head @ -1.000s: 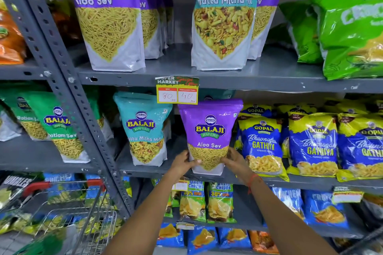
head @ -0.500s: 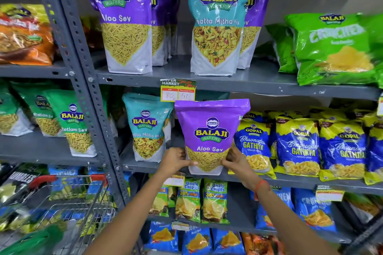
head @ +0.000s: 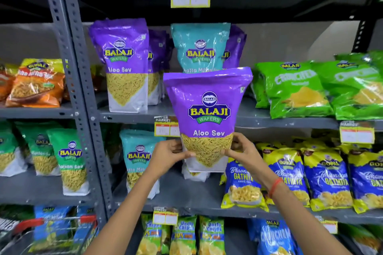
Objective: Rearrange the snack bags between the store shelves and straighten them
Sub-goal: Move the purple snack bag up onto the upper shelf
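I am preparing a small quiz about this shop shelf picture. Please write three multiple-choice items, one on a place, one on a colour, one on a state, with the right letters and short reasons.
1. Where is the teal Khatta Mitha bag on the upper shelf?
A. behind the held bag
B. in the cart
C. beside the orange bags

2. What colour are the Crunchex bags?
A. red
B. green
C. white

3. How is the purple Aloo Sev bag held?
A. lying flat on a shelf
B. by one hand at its top
C. upright, by both hands at its base

Answers:
1 A: its lower part is covered by the held bag.
2 B: the packs are bright green.
3 C: left hand and right hand grip the bottom.
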